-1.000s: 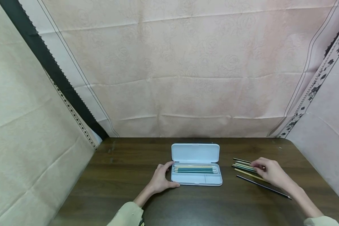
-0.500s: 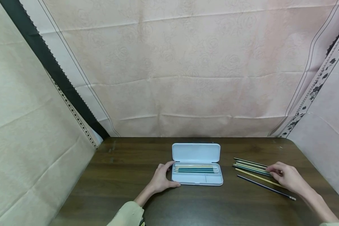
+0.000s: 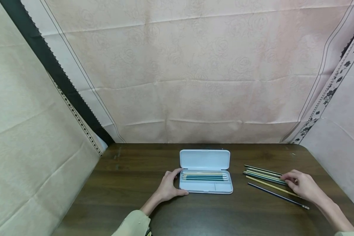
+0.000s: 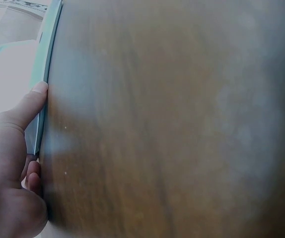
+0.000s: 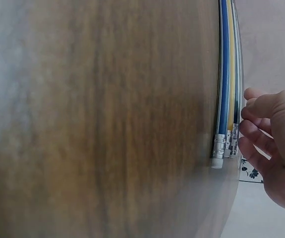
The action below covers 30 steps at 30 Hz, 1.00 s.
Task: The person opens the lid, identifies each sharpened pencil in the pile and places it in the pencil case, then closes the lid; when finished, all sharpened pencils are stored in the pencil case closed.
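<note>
In the head view a light blue pencil case (image 3: 197, 187) lies with its lid (image 3: 205, 159) raised at the back. Several green and pale pencils (image 3: 205, 177) rest in its rear compartment. My left hand (image 3: 167, 187) grips the case's left end, thumb at the front edge, index finger at the back corner. On the right, my right hand (image 3: 302, 187) is at the eraser ends of several loose green and dark pencils (image 3: 262, 177), fingers bent and thumb near the index finger. I cannot tell whether it pinches one. A yellow pencil (image 3: 271, 186) and a dark blue pencil (image 5: 225, 74) lie nearer me.
The dark brown wooden table (image 3: 206, 216) carries the case and pencils. A pale cloth (image 3: 194, 82) hangs behind the table's back edge, with more cloth on both sides. The case's front compartment has a small divider (image 3: 215, 186).
My right hand has slid right and toward me along the loose pencils to their eraser ends, then shifted only slightly. The left hand and the case have stayed in place.
</note>
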Each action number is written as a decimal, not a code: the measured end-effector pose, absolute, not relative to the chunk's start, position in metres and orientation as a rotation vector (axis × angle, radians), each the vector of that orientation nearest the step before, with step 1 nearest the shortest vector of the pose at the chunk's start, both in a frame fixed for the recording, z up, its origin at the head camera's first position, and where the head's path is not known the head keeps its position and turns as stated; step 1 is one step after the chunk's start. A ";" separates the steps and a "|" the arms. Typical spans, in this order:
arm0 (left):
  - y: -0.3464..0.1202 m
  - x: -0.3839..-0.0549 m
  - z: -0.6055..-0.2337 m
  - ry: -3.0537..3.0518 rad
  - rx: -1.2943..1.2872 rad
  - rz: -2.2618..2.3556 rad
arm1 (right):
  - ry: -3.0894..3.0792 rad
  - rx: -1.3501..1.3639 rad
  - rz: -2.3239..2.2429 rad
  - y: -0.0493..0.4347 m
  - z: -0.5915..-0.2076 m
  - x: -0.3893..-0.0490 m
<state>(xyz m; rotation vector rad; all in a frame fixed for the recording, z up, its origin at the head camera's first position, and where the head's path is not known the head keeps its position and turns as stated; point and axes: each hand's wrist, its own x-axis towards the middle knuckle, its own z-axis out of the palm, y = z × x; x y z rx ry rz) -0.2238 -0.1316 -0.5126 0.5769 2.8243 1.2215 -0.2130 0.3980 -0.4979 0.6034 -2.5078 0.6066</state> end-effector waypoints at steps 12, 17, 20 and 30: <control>-0.131 -0.223 -0.512 2.831 0.564 1.209 | -2.561 0.631 0.566 0.398 -0.497 -0.215; -0.131 -0.223 -0.512 2.825 0.559 1.209 | -2.564 0.647 0.529 0.397 -0.496 -0.216; -0.131 -0.223 -0.512 2.823 0.558 1.213 | -2.562 0.655 0.516 0.397 -0.495 -0.218; -0.131 -0.224 -0.513 2.835 0.575 1.210 | -2.621 0.628 0.519 0.396 -0.495 -0.219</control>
